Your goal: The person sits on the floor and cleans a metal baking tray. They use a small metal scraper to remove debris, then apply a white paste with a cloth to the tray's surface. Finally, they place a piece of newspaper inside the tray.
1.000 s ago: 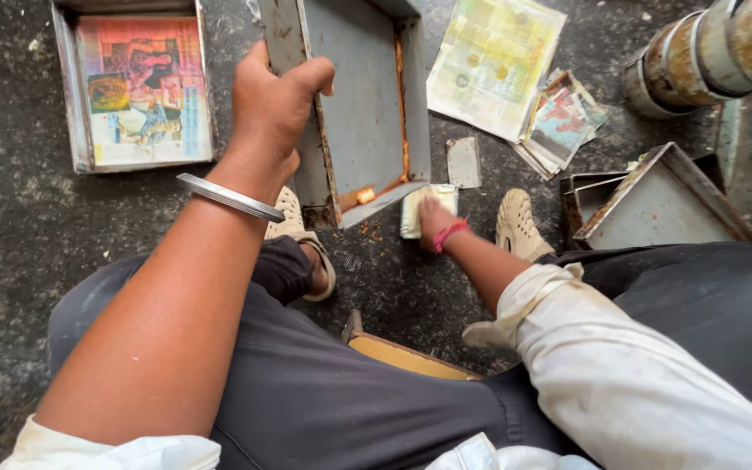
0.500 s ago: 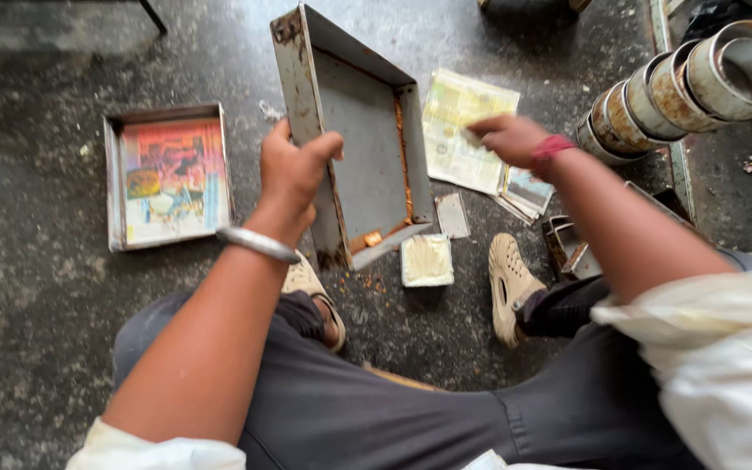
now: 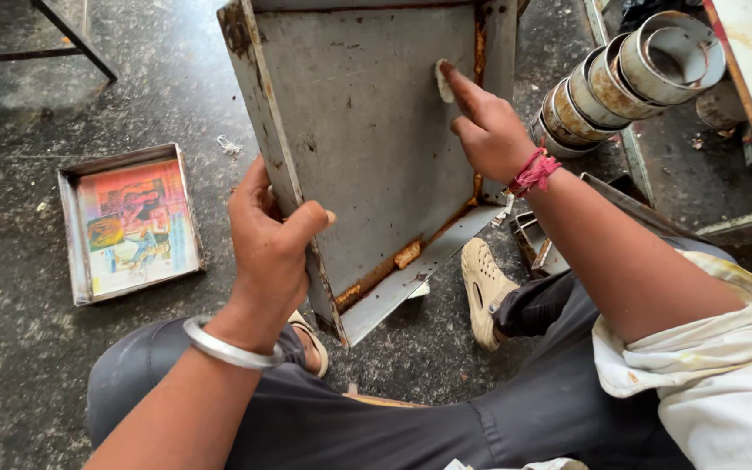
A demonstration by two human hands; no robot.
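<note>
A rusty grey metal tray was held tilted above the floor, its left rim gripped by the closed fingers of the left hand, while a small white pad was pressed against its inner base by the extended fingertips of the right hand.

From here I see my left hand bare, with a plain, smooth silver metal bangle round the wrist. My right hand is bare too, and a knotted red-pink thread band sits at its wrist. On that arm a cream-white sleeve is rolled up above the elbow, creased and lightly stained with yellowish marks. I wear dark grey trousers. My foot is in a beige moulded clog with small holes in the top.
</note>
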